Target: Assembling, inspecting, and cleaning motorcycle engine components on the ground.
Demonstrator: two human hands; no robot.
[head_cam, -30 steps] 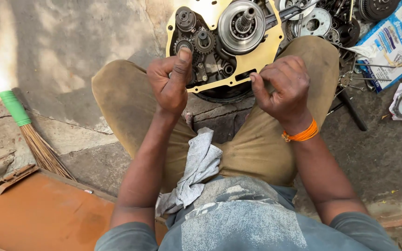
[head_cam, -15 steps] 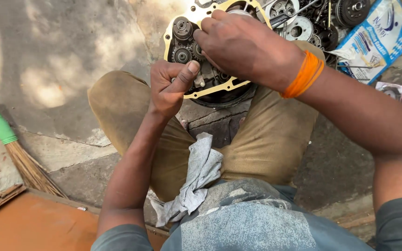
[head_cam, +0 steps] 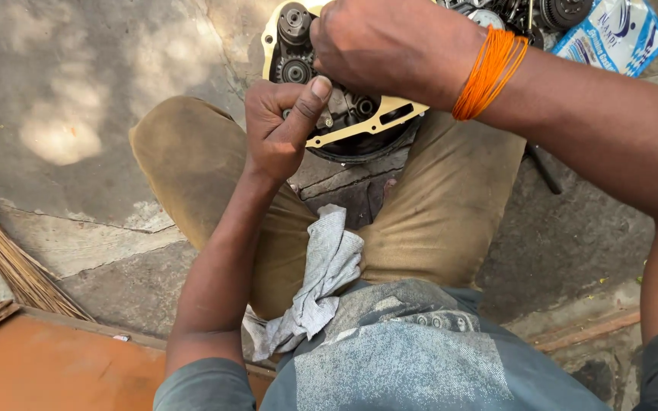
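Observation:
An open engine case [head_cam: 359, 125] with a yellow gasket rim and dark gears [head_cam: 295, 27] lies on the ground between my knees. My left hand [head_cam: 279, 125] is a closed fist at the case's near left edge, its thumb raised against the metal. My right hand [head_cam: 390, 46], with orange thread [head_cam: 489, 68] tied around the wrist, reaches across from the right and covers the top of the case. Its fingers curl down out of sight, so whatever they hold is hidden. The two hands almost touch.
A grey rag [head_cam: 325, 274] hangs in my lap. A broom [head_cam: 9, 259] with a green handle lies at the left, beside a rust-orange sheet [head_cam: 55, 365]. A blue and white packet [head_cam: 614, 34] and several more engine parts lie at the top right on the concrete.
My right hand has swung from the right knee over to the engine case and now covers it. My left hand has stayed at the case edge, and the camera has moved closer.

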